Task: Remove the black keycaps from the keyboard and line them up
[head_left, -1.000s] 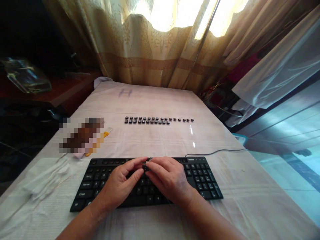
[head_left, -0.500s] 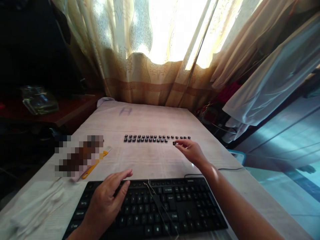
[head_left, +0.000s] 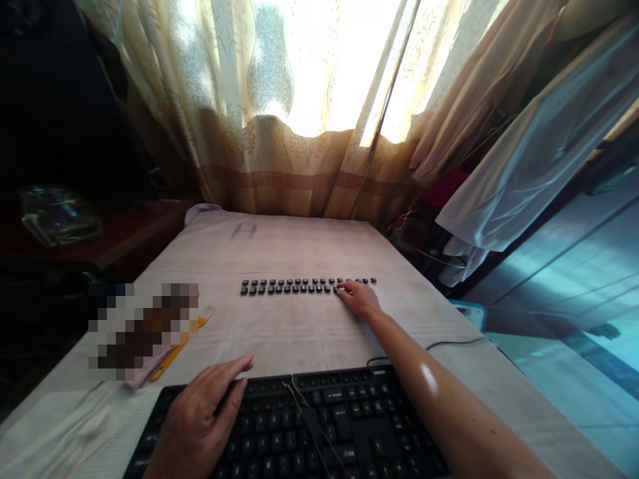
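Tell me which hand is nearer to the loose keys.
Right: the right hand is by the loose keys, at the front row's right end; the left hand is at the keyboard, farther away.

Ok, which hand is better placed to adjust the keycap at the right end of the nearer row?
Probably the right hand: its fingertips are at that keycap, while the left hand is over the keyboard, well short of the row.

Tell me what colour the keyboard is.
Black: the keyboard shows best in the head view.
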Tool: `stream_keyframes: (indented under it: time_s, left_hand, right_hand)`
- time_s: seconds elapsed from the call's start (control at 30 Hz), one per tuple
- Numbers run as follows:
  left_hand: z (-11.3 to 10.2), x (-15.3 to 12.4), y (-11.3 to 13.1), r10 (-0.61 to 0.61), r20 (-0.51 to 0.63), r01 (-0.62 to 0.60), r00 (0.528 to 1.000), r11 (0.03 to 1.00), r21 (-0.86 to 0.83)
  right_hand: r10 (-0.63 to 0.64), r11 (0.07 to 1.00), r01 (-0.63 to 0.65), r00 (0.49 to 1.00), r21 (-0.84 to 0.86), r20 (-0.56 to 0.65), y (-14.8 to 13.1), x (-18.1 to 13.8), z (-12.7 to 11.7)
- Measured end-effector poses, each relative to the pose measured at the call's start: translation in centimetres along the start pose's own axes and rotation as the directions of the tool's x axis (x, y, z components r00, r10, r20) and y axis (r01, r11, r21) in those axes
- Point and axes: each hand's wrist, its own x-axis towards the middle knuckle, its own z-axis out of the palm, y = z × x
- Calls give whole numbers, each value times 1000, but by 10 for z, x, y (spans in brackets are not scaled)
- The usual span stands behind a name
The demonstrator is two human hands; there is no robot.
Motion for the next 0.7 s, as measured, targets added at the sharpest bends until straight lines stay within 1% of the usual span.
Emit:
stream_keyframes:
  time_s: [0.43,0.7]
  left_hand:
    - [1,0,0,-9,-5,9,1000,1000,-8]
    - [0,1,-1,10,3,-10,1000,999,31]
  right_hand:
    - [-14,998,13,1000,-61,0,-4,3,1]
    - [-16,997,16,1000,-78,-2,-4,2,1]
